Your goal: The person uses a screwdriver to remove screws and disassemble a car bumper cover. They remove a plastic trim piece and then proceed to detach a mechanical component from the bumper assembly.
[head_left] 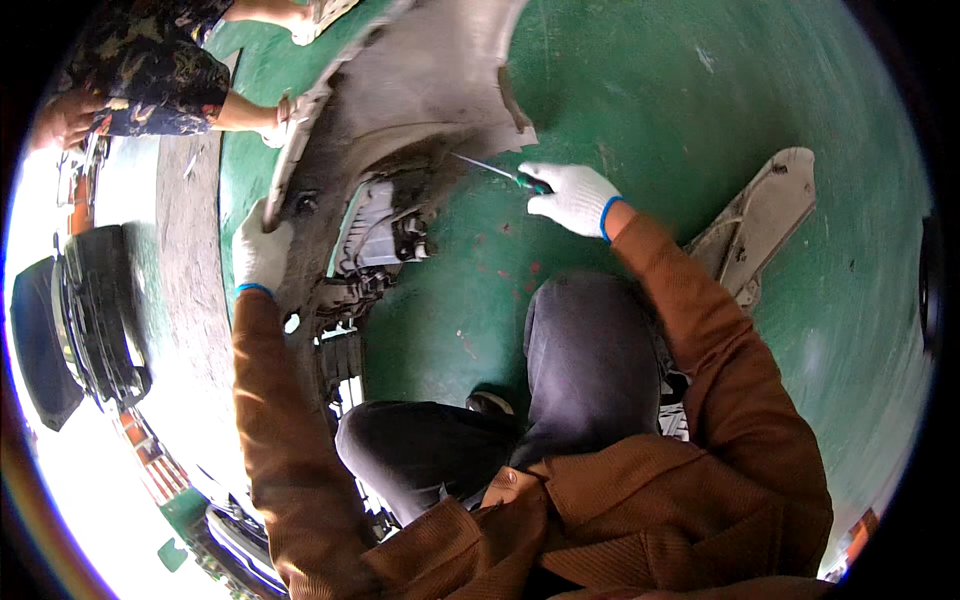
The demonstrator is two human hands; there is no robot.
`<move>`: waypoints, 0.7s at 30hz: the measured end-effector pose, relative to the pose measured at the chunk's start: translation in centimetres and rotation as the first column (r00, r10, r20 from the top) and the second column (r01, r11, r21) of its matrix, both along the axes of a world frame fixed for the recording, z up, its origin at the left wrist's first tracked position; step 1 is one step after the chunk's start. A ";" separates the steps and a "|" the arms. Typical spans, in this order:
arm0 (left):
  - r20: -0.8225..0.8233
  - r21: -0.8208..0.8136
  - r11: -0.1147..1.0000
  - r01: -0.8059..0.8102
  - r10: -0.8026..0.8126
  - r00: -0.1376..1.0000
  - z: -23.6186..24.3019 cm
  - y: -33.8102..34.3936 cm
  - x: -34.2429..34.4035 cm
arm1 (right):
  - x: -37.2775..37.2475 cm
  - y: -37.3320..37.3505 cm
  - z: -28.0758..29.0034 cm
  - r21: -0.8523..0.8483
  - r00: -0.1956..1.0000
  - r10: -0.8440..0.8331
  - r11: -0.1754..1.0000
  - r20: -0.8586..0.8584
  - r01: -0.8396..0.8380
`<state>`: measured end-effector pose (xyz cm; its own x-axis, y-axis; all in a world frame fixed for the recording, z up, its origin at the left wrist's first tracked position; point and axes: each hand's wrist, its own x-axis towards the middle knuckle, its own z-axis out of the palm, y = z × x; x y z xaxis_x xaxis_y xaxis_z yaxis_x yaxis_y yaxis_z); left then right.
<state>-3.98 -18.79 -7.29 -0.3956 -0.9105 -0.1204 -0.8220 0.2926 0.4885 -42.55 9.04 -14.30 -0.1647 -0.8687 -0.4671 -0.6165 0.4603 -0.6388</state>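
Observation:
A large dirty car bumper cover [420, 80] stretches from the top of the view down along my left side. My left hand [262, 250], in a white work glove, grips its left edge. In my right hand [568, 197], also gloved in white, is a screwdriver [528, 183] with a green and black handle. Its thin shaft points left toward the bumper cover, the tip close to the cover's inner edge. Just below, a grey headlight [368, 228] with a dark rear side sits against the cover. Its lower fixings are hard to make out.
A pale panel part [765, 215] lies on the green floor [640, 90] to the right. Another person's legs [235, 108] and hand [68, 118] are at the upper left. Dark car parts [95, 310] stand at the far left, beside a grey strip [190, 230].

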 end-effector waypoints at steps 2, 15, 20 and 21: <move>-0.053 0.109 0.994 -0.010 0.016 0.998 0.1 -1.7 1.0 | 0.1 3.7 -3.6 -0.028 0.997 -0.041 0.999 0.066 0.043; -0.251 0.382 0.923 -0.038 0.143 0.957 -3.5 -9.0 7.8 | 2.7 10.1 -6.7 0.025 0.930 -0.256 0.966 0.265 0.259; -0.154 0.150 0.986 0.076 -0.052 0.987 -1.7 -4.9 3.6 | 1.8 5.2 -2.5 0.101 0.934 -0.238 0.971 0.267 0.218; -0.019 0.114 0.993 0.040 -0.038 0.999 -1.1 -3.8 3.1 | 2.0 4.6 -2.5 0.126 0.935 -0.229 0.971 0.272 0.201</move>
